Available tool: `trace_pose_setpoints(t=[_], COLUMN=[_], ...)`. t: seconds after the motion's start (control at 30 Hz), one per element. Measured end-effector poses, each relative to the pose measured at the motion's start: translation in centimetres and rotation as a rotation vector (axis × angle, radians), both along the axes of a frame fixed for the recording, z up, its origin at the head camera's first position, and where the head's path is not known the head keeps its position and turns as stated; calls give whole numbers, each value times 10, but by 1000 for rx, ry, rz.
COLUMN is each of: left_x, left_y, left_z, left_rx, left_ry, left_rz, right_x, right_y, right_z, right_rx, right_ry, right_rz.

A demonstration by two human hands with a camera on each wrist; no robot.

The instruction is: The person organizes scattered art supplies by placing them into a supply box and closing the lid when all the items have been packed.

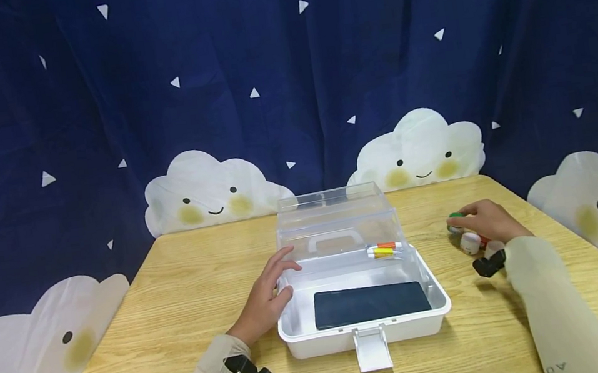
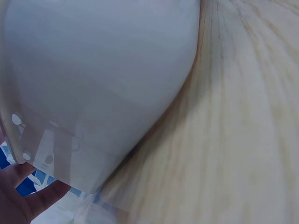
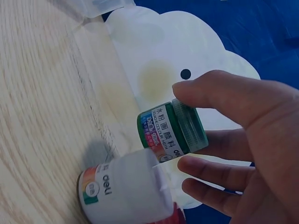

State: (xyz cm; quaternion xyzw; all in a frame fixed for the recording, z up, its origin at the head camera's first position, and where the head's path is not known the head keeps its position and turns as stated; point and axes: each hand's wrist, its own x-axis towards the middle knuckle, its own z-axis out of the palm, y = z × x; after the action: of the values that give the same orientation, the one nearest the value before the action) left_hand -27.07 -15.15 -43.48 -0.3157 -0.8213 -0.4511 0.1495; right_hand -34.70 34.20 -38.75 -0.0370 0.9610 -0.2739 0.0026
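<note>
A white plastic box with its clear lid raised stands in the middle of the table. Inside lies a flat dark rectangular object; orange and yellow pens show toward the back right. My left hand is at the box's left side, fingers extended and spread beside its rim; the left wrist view shows fingers near a box corner. On the right, my right hand pinches a green gouache paint jar by its lid, between thumb and fingers. Whether the jar touches the table is unclear.
A white paint jar stands right beside the green one, with a red jar partly hidden behind it. The wooden table extends to a dark blue curtain with white clouds.
</note>
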Motion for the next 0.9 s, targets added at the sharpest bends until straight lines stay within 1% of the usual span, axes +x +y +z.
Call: trace_pose_setpoints(t=[0.4, 0.6, 0.9], left_x=[1, 2, 2], left_y=[1, 1, 0], left_z=[1, 2, 2], left_rx=[2, 3, -5], left_ry=[4, 3, -1], left_rz=[1, 0, 3], right_x=[0, 1, 4], right_y=[-8, -17, -32], right_z=[9, 17, 30], right_rx=[3, -10, -10], right_ry=[82, 114, 114], right_rz=[27, 38, 8])
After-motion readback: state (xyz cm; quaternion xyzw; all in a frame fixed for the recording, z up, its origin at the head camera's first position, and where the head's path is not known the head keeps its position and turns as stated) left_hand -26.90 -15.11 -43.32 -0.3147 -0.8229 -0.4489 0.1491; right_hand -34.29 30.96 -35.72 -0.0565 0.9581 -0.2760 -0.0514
